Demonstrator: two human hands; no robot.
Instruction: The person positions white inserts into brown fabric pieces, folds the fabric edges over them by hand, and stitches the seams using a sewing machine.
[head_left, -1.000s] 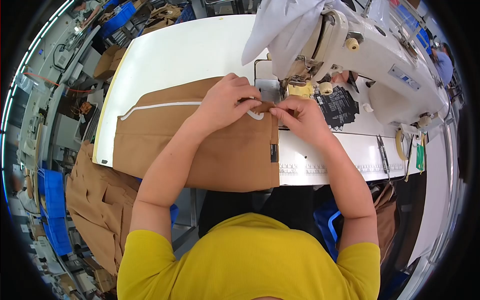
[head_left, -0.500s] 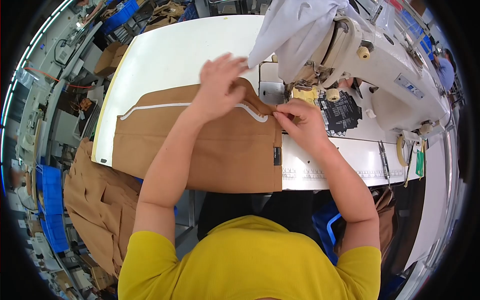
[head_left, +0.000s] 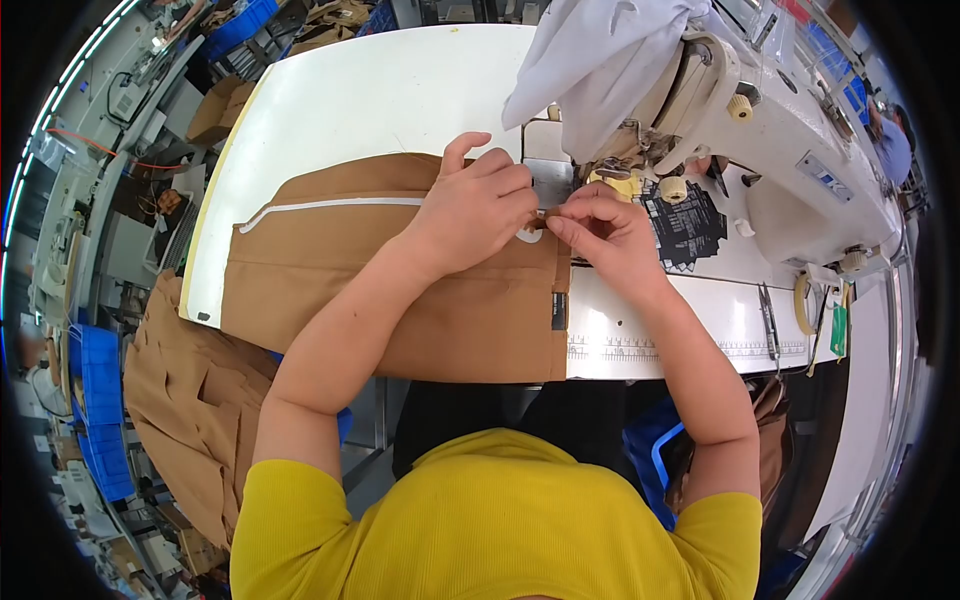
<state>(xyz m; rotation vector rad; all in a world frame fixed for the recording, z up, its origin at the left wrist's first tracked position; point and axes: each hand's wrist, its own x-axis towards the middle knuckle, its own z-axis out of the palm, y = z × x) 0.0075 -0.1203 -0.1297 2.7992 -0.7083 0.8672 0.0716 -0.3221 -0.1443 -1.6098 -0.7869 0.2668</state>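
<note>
A brown fabric piece (head_left: 400, 310) lies flat on the white sewing table, its right edge near the machine. A white strip (head_left: 340, 204) curves along its upper part, and a small black label (head_left: 558, 311) sits at the right edge. My left hand (head_left: 480, 205) is over the upper right corner, its fingers curled down and pinching the cloth there. My right hand (head_left: 605, 228) pinches the same corner between thumb and forefinger. The fingertips of both hands nearly meet. Part of the white strip is hidden under my left hand.
A white sewing machine (head_left: 790, 140) with white cloth (head_left: 600, 65) draped over it stands at the right. Black labels (head_left: 685, 225) lie beneath its arm. Thread snips (head_left: 768, 320) rest near a ruler strip (head_left: 700, 348). Brown fabric (head_left: 195, 400) hangs at the left.
My left hand has come down and to the right, from above the cloth to its corner, and its fingers have closed. My right hand keeps its pinch there.
</note>
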